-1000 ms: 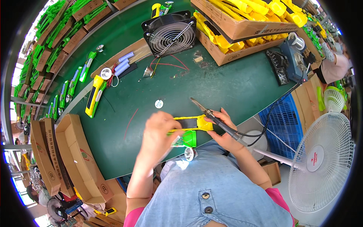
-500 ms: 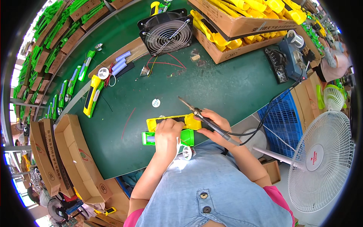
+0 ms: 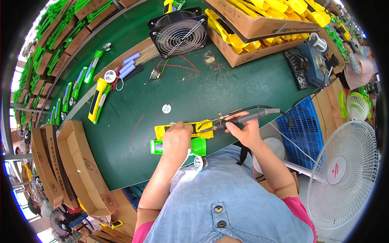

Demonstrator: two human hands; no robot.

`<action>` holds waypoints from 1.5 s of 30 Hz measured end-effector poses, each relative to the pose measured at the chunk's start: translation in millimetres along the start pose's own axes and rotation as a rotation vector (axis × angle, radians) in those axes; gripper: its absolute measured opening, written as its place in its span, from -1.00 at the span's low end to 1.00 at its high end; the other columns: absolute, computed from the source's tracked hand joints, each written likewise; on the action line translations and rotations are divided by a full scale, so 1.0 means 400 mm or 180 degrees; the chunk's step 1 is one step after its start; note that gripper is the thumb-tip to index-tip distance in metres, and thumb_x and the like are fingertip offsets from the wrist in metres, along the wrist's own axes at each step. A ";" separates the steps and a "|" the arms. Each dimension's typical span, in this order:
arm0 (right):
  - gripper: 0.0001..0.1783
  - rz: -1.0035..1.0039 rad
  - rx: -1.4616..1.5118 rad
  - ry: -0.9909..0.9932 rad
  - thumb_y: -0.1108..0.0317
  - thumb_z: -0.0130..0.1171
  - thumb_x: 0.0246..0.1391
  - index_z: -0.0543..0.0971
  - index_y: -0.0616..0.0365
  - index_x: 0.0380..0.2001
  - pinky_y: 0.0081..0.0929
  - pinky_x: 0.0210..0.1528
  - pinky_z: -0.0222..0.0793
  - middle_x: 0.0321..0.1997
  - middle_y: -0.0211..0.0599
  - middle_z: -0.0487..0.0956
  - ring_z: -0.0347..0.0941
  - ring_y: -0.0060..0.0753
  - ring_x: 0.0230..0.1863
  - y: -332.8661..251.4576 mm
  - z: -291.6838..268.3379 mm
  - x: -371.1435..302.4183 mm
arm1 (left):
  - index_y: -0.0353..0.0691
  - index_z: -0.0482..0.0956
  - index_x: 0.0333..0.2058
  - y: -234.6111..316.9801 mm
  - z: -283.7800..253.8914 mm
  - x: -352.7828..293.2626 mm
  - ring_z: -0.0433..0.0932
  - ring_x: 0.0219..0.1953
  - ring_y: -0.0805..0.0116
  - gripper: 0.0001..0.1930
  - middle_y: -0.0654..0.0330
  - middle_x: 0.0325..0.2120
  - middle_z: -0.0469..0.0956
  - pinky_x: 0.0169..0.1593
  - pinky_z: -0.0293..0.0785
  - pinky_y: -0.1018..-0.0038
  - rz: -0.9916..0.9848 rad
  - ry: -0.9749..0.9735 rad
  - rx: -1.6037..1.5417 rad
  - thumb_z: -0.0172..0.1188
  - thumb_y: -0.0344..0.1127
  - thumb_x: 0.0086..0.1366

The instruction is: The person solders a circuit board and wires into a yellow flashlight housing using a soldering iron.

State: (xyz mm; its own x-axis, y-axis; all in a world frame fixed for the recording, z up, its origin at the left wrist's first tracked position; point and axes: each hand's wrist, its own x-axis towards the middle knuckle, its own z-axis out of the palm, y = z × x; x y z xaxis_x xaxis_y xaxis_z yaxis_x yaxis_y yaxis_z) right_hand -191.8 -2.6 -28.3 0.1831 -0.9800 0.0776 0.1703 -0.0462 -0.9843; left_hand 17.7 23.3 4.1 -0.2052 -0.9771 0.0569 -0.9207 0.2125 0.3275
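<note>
My right hand (image 3: pixel 247 133) is closed round the dark handle of a soldering iron (image 3: pixel 245 118), its tip pointing left into a yellow torch casing half (image 3: pixel 160 132). Whether the tip touches metal or wire is too small to tell. Curled over the middle of that casing, my left hand (image 3: pixel 177 139) grips it against the table and hides part of its inside. Just below, partly under my left wrist, lies a green torch casing half (image 3: pixel 199 146). A shiny round reflector (image 3: pixel 198 163) with thin wires hangs by the table's near edge.
A black fan (image 3: pixel 180 34) stands at the back, beside cartons of yellow casings (image 3: pixel 247 46). Blue cells (image 3: pixel 128 69) and an assembled torch (image 3: pixel 98 101) lie left. Solder reel (image 3: pixel 318 42) and blue soldering station (image 3: pixel 314 60) sit right; the iron's cable runs there. An empty carton (image 3: pixel 83 170) flanks the table.
The soldering iron has swung from pointing up and left to nearly level, its tip lowered into the yellow casing. My right hand has shifted right and regripped it; my left hand stays on the casing.
</note>
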 end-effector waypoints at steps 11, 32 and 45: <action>-0.82 0.0121 -0.0039 -0.0107 0.52 0.18 -0.10 0.48 0.34 -0.36 -0.66 -0.49 0.38 -0.50 -0.31 0.53 0.47 -0.61 -0.54 0.040 0.011 0.008 | -0.27 0.47 -0.56 -0.001 -0.004 0.007 0.50 -0.50 0.12 -0.91 0.06 -0.57 0.43 -0.42 0.44 0.33 -0.0015 -0.0197 0.0084 0.09 -0.55 -0.14; -0.71 0.0005 -0.0050 0.0253 0.51 0.20 -0.08 0.43 0.29 -0.23 -0.46 -0.32 0.50 -0.38 -0.19 0.55 0.55 -0.37 -0.39 -0.016 0.059 -0.104 | -0.28 0.47 -0.60 0.000 0.015 0.008 0.51 -0.52 0.16 -0.94 0.08 -0.59 0.42 -0.45 0.46 0.36 -0.0029 -0.0158 0.0481 0.11 -0.52 -0.17; -0.12 -0.0226 -0.1469 -0.1183 0.25 0.46 -0.39 0.19 0.09 0.03 -0.15 0.23 0.05 0.11 -0.10 0.32 -0.04 0.13 0.29 0.034 0.076 -0.085 | -0.26 0.47 -0.60 0.004 0.004 0.009 0.51 -0.50 0.16 -0.95 0.08 -0.58 0.42 -0.43 0.46 0.35 -0.0059 -0.0121 0.0295 0.12 -0.52 -0.15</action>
State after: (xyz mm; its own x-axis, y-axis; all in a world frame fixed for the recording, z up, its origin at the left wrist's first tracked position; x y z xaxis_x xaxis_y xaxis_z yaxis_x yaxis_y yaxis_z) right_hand -166.1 36.0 -39.4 0.5273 -0.8420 0.1141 -0.2286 -0.2699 -0.9353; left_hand 14.9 20.1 3.2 -0.1987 -0.9799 0.0153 -0.9508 0.1966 0.2394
